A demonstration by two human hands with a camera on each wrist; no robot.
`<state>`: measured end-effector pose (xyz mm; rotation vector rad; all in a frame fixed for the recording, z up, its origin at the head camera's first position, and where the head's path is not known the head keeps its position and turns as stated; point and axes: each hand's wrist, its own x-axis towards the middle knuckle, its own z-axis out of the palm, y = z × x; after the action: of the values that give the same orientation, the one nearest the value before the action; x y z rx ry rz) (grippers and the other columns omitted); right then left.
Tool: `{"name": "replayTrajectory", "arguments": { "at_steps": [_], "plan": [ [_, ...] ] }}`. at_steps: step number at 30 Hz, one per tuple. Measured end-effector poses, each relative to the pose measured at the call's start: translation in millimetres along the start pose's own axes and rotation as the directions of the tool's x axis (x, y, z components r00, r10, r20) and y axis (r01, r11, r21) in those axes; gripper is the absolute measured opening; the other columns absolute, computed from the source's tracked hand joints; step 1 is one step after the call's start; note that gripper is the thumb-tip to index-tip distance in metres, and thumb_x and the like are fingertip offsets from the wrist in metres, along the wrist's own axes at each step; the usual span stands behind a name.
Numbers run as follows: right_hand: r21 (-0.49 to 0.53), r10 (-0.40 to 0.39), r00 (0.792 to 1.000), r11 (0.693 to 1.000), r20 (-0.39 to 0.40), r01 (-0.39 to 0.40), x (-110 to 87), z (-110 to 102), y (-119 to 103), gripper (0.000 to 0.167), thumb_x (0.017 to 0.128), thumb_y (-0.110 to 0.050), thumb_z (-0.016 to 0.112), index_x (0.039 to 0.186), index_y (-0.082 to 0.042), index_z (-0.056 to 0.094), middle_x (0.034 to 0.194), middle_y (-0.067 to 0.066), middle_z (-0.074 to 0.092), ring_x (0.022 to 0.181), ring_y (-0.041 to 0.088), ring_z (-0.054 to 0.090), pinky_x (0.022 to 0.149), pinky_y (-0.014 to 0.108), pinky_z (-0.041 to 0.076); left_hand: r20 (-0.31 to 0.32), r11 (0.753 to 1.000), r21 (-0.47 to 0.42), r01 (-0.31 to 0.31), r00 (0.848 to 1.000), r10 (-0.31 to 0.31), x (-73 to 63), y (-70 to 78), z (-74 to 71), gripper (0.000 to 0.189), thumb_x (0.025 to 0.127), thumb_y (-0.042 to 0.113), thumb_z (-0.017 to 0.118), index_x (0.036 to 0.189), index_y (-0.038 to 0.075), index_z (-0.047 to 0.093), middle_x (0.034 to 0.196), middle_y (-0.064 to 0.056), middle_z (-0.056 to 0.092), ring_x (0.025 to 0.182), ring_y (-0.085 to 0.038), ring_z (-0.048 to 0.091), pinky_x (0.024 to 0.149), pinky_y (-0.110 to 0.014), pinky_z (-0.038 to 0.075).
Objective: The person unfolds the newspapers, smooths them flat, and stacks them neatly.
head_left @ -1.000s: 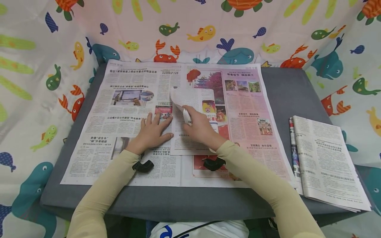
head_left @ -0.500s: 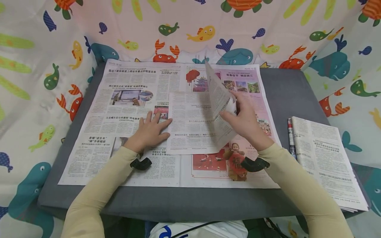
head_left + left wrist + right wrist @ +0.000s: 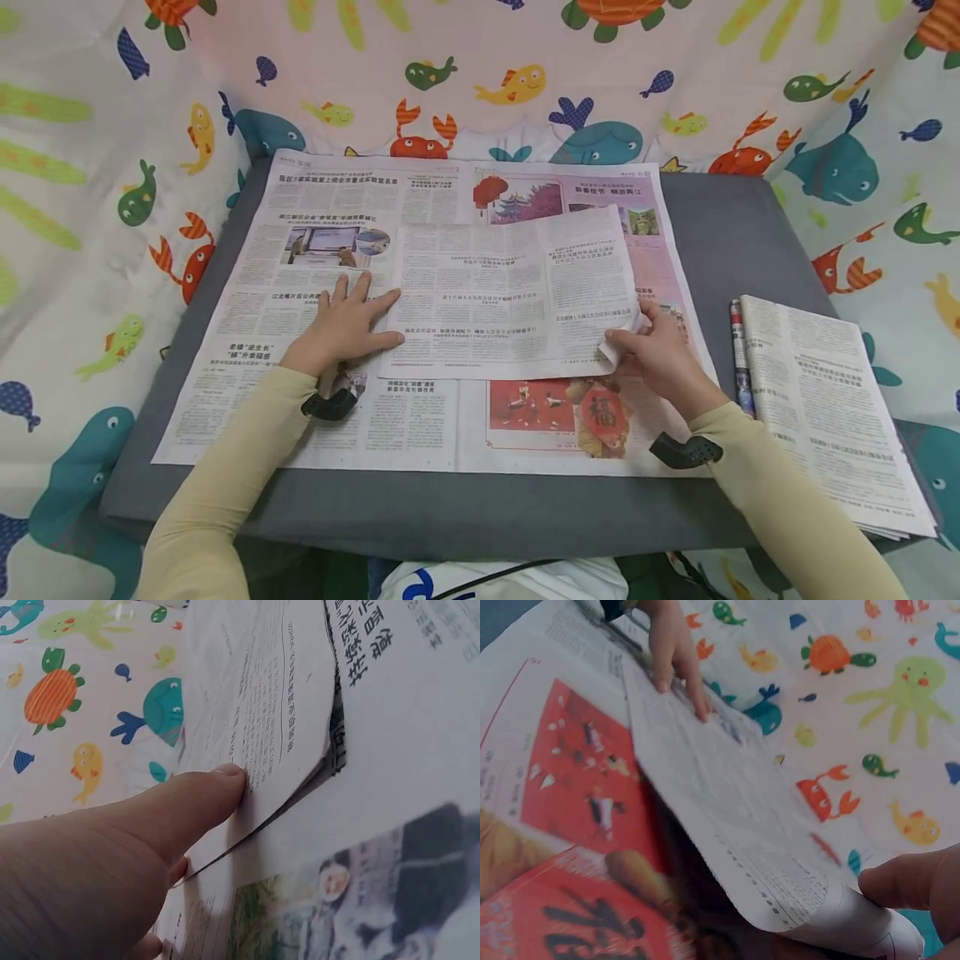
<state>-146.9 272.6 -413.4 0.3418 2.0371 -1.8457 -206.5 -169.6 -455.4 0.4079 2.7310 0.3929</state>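
Observation:
A smaller newspaper sheet (image 3: 502, 292), unfolded into a wide piece, lies over a large spread newspaper (image 3: 247, 283). My left hand (image 3: 337, 325) rests with fingers spread on the large newspaper, its thumb and forefinger at the smaller sheet's left edge. In the left wrist view that thumb (image 3: 214, 787) presses on the sheet's edge. At the lower right corner my right hand (image 3: 663, 358) pinches the smaller sheet between thumb and fingers. The corner curls up there, and the right wrist view has the sheet (image 3: 705, 787) lifted off the page below on that side.
A folded stack of newspapers (image 3: 832, 408) lies at the right end of the grey table (image 3: 720, 242), overhanging its front edge. Behind and beside the table hangs a curtain (image 3: 465, 117) printed with sea animals.
My right hand has swung the upper flap from left to right, so the smaller sheet now lies unfolded and wider. My left hand has shifted slightly left with the sheet's left edge.

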Motion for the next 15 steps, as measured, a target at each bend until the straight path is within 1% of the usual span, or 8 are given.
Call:
{"name": "replayTrajectory", "arguments": {
  "at_steps": [2, 4, 7, 9, 11, 12, 14, 15],
  "plan": [
    [0.029, 0.021, 1.0, 0.999, 0.019, -0.021, 2.1, -3.7, 9.5, 0.07, 0.101, -0.004, 0.057, 0.159, -0.01, 0.017, 0.118, -0.005, 0.065, 0.092, 0.004, 0.071, 0.074, 0.029, 0.059, 0.004, 1.0, -0.007, -0.004, 1.0, 0.004, 0.4, -2.3, 0.3, 0.085, 0.092, 0.06, 0.064, 0.162, 0.026, 0.029, 0.17, -0.026, 0.001, 0.154, -0.058, -0.007, 0.116, -0.08, 0.002],
    [0.044, 0.034, 0.999, 0.998, 0.034, -0.036, 2.6, -5.9, 15.5, 0.072, 0.101, -0.003, 0.057, 0.16, -0.01, 0.016, 0.109, -0.01, 0.068, 0.089, 0.007, 0.07, 0.07, 0.033, 0.056, 0.007, 1.0, -0.019, -0.005, 1.0, 0.005, 0.7, -3.4, 0.4, 0.085, 0.092, 0.059, 0.064, 0.162, 0.026, 0.029, 0.17, -0.026, 0.0, 0.154, -0.057, -0.008, 0.116, -0.08, 0.001],
    [0.057, 0.056, 0.997, 0.997, 0.045, -0.058, 1.5, -8.4, 19.8, 0.078, 0.101, -0.004, 0.058, 0.163, -0.011, 0.01, 0.103, -0.012, 0.069, 0.086, 0.009, 0.07, 0.068, 0.034, 0.053, 0.009, 1.0, -0.026, -0.002, 1.0, 0.003, 0.6, -3.8, 0.9, 0.085, 0.092, 0.06, 0.064, 0.162, 0.027, 0.029, 0.171, -0.026, 0.0, 0.154, -0.057, -0.009, 0.116, -0.079, 0.001],
    [0.077, 0.085, 0.995, 0.993, 0.049, -0.089, 0.3, -10.7, 20.8, 0.084, 0.102, -0.006, 0.058, 0.164, -0.014, 0.002, 0.106, -0.008, 0.069, 0.086, 0.009, 0.071, 0.069, 0.033, 0.056, 0.004, 1.0, -0.026, -0.004, 1.0, 0.005, 0.6, -3.6, 1.0, 0.085, 0.092, 0.06, 0.064, 0.162, 0.026, 0.029, 0.17, -0.027, 0.001, 0.154, -0.058, -0.008, 0.116, -0.08, 0.002],
    [0.083, 0.101, 0.994, 0.991, 0.053, -0.105, -1.5, -14.0, 21.6, 0.088, 0.103, -0.008, 0.057, 0.164, -0.014, -0.006, 0.127, 0.006, 0.065, 0.088, 0.007, 0.072, 0.074, 0.029, 0.058, 0.002, 1.0, -0.028, -0.003, 1.0, 0.004, 0.4, -3.3, 1.0, 0.085, 0.092, 0.06, 0.064, 0.162, 0.026, 0.029, 0.17, -0.026, 0.002, 0.154, -0.058, -0.008, 0.116, -0.08, 0.001],
    [0.083, 0.108, 0.993, 0.99, 0.053, -0.112, -2.3, -16.6, 22.0, 0.09, 0.103, -0.009, 0.057, 0.164, -0.015, -0.009, 0.143, 0.013, 0.056, 0.089, 0.005, 0.071, 0.075, 0.027, 0.058, 0.001, 1.0, -0.029, -0.003, 1.0, 0.004, 0.6, -2.8, 1.1, 0.085, 0.092, 0.059, 0.064, 0.162, 0.026, 0.029, 0.17, -0.026, 0.002, 0.154, -0.057, -0.007, 0.116, -0.08, 0.001],
    [0.083, 0.113, 0.992, 0.99, 0.049, -0.116, -4.0, -23.2, 23.0, 0.092, 0.104, -0.01, 0.056, 0.164, -0.015, -0.013, 0.166, 0.021, 0.023, 0.091, 0.001, 0.068, 0.077, 0.024, 0.058, 0.003, 0.999, -0.033, -0.006, 1.0, 0.006, 0.9, -2.1, 1.2, 0.085, 0.092, 0.059, 0.064, 0.162, 0.026, 0.029, 0.17, -0.027, 0.002, 0.154, -0.057, -0.008, 0.116, -0.08, 0.001],
    [0.076, 0.109, 0.993, 0.991, 0.042, -0.112, -4.9, -26.5, 23.2, 0.092, 0.104, -0.011, 0.056, 0.163, -0.014, -0.014, 0.17, 0.022, 0.006, 0.092, -0.001, 0.066, 0.079, 0.022, 0.058, 0.006, 0.999, -0.034, -0.006, 1.0, 0.006, 0.9, -1.8, 1.1, 0.085, 0.092, 0.059, 0.064, 0.162, 0.026, 0.029, 0.17, -0.026, 0.001, 0.154, -0.057, -0.008, 0.116, -0.08, 0.001]
  ]
}}
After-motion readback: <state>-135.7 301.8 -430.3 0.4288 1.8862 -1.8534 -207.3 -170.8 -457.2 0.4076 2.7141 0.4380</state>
